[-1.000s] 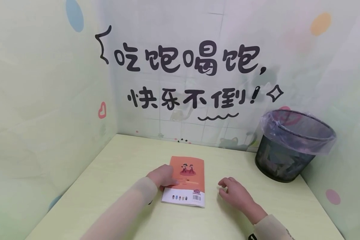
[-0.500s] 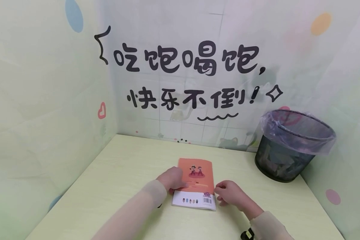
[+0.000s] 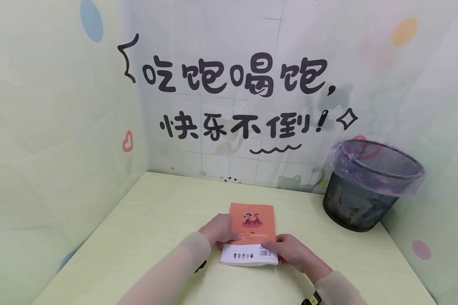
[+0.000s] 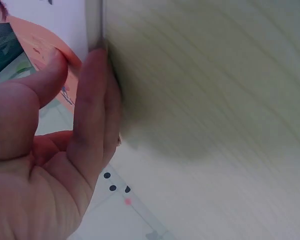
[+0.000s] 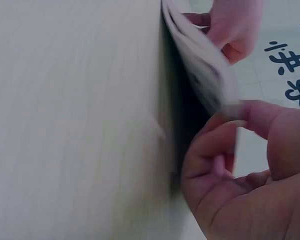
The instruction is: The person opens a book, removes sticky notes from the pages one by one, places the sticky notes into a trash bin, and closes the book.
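A thin paper booklet (image 3: pixel 260 211), orange above and white below with small cartoon figures and a barcode, is between both hands on the table. My left hand (image 3: pixel 218 230) grips its left edge, thumb on the cover and fingers curled beneath. At the lower right edge, my right hand (image 3: pixel 295 253) pinches it between thumb and fingers. The right wrist view shows the booklet's page edges (image 5: pixel 202 62) tilted, with the right side lifted off the tabletop. In the left wrist view, the fingers of my left hand (image 4: pixel 45 170) lie along the booklet's edge.
A dark mesh waste bin (image 3: pixel 360 203) with a translucent purple liner (image 3: pixel 393 182) stands at the back right, scraps showing inside. Pale printed sheeting with large black lettering (image 3: pixel 248 125) walls in the light wood-grain table (image 3: pixel 137 237) at the back and sides.
My left hand has drawn the booklet to the right. My right hand, empty a second ago, has come in to the booklet's right edge and now pinches it.
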Demonstrator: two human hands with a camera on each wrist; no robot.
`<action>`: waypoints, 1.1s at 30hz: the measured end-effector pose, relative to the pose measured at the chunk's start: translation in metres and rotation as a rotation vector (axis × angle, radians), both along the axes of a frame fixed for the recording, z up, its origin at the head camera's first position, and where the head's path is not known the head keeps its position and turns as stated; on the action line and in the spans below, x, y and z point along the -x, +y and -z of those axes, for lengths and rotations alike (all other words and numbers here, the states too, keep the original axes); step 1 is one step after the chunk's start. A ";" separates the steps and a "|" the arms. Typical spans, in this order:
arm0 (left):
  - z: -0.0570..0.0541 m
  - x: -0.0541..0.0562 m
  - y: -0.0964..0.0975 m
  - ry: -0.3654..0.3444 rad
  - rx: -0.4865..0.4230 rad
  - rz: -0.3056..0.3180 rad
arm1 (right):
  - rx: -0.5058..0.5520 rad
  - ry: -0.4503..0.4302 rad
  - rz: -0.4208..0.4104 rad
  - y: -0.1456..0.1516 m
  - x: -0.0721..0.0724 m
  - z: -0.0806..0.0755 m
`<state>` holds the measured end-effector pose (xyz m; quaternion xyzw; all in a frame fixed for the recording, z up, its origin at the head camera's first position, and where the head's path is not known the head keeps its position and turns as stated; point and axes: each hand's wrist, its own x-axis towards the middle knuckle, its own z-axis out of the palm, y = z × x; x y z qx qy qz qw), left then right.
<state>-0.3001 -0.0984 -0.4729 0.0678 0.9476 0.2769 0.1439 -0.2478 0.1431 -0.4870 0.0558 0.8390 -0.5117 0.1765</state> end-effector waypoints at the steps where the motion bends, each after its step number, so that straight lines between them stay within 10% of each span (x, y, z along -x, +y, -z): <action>1: -0.001 -0.001 0.000 -0.004 -0.011 0.005 | 0.012 0.009 -0.009 0.000 0.000 0.001; 6: -0.002 -0.004 0.001 -0.029 -0.022 0.032 | 0.054 0.086 0.039 0.002 -0.002 -0.009; 13: 0.012 0.009 -0.004 0.065 0.038 0.156 | 0.013 0.246 0.084 0.018 -0.006 -0.064; 20: -0.003 0.002 -0.008 0.123 0.023 0.248 | -0.446 0.406 -0.026 0.021 -0.015 -0.102; 24: -0.007 -0.003 -0.006 0.075 -0.126 0.243 | -0.537 0.444 -0.036 0.004 -0.013 -0.097; 30: -0.010 -0.006 0.006 -0.133 -0.622 0.221 | -0.324 0.354 -0.144 -0.033 -0.010 -0.060; 33: -0.011 -0.009 0.008 -0.168 -0.644 0.170 | -0.309 0.308 -0.203 -0.040 -0.014 -0.047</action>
